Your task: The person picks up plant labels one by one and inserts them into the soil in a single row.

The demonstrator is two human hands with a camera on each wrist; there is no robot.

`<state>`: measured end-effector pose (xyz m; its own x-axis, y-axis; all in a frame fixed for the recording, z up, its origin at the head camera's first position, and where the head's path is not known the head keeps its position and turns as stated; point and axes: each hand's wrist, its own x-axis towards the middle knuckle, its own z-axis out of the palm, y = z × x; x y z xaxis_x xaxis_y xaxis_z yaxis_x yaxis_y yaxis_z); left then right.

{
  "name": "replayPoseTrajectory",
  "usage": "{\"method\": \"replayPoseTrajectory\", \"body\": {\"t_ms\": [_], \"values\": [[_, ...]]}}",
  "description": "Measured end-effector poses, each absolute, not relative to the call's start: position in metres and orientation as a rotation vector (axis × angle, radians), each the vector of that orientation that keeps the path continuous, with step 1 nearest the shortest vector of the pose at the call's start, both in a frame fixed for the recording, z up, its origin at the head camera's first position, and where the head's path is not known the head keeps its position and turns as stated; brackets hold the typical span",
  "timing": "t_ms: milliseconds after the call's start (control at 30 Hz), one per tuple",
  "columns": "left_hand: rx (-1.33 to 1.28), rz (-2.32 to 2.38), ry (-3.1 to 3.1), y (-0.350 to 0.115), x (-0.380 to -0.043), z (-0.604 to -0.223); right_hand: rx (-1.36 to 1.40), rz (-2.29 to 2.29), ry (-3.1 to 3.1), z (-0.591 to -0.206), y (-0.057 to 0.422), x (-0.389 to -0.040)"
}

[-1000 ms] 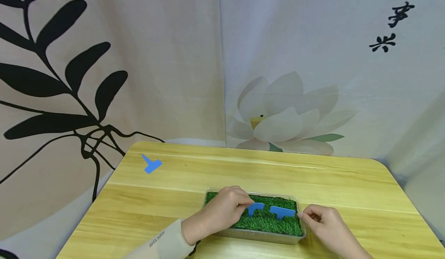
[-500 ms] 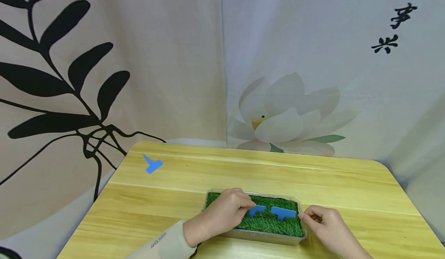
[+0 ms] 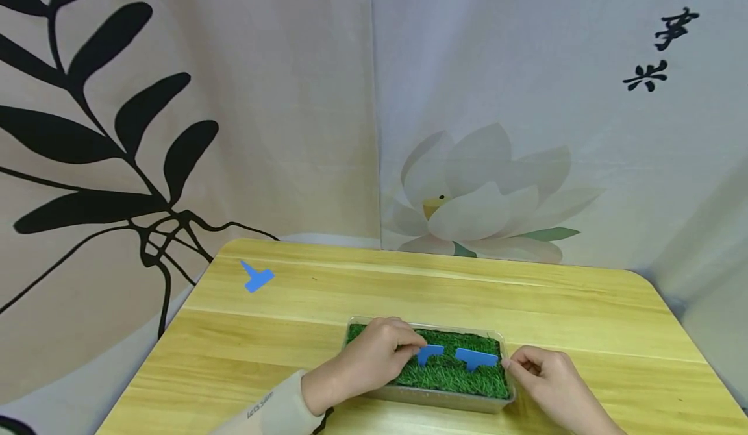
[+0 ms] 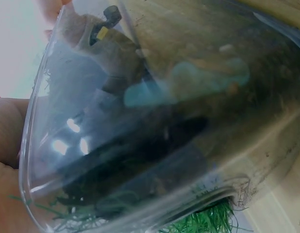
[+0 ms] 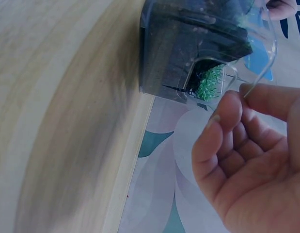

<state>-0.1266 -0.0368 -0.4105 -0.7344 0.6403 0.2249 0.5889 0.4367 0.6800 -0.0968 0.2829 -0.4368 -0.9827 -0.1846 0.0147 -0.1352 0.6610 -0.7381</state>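
I see a clear box (image 3: pixel 444 398) on the bench (image 3: pixel 280 337), with green grass (image 3: pixel 441 380) in it. The left hand (image 3: pixel 380 352) reaches over the box, and its fingers pinch the near blue tag (image 3: pixel 431 352) by its left end, with the wide part up. That hand hides the left part of the grass and the very end of the tag. The right hand (image 3: pixel 546 378) pinches the rim at the right end of the box. The other blue tag (image 3: pixel 476 359) stands in the grass by that end; both tags' stems go down where I can't see. A loose blue tag (image 3: pixel 257 278) lies well apart, behind the box and off to its left.

From the left wrist it's all blurry through the box wall, and only bits of the hand show at the edge. Half a second ago it looked nearly the same. The left hand and its tag have just slid a tiny bit left over the box.
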Motion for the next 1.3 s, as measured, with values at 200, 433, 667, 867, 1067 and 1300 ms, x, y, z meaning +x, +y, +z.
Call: {"method": "replayPoseTrajectory", "body": {"t_ms": [200,433,667,867,1067,1300], "values": [[1.102,1.200,2.598,-0.037,-0.127,-0.410,-0.256,-1.236,2.801,-0.437,0.282,-0.097],[1.035,1.201,2.594,-0.038,-0.128,-0.411,-0.310,-1.246,2.841,-0.440,0.283,-0.096],[1.016,1.238,2.591,-0.041,-0.127,-0.406,-0.297,-1.238,2.818,-0.441,0.284,-0.097],[1.055,1.308,2.658,-0.049,-0.126,-0.400,-0.301,-1.228,2.812,-0.441,0.284,-0.097],[1.045,1.407,2.714,-0.063,-0.127,-0.392,-0.282,-1.220,2.821,-0.441,0.284,-0.097],[0.902,1.393,2.867,-0.084,-0.134,-0.384,-0.309,-1.234,2.830,-0.441,0.284,-0.097]]}}
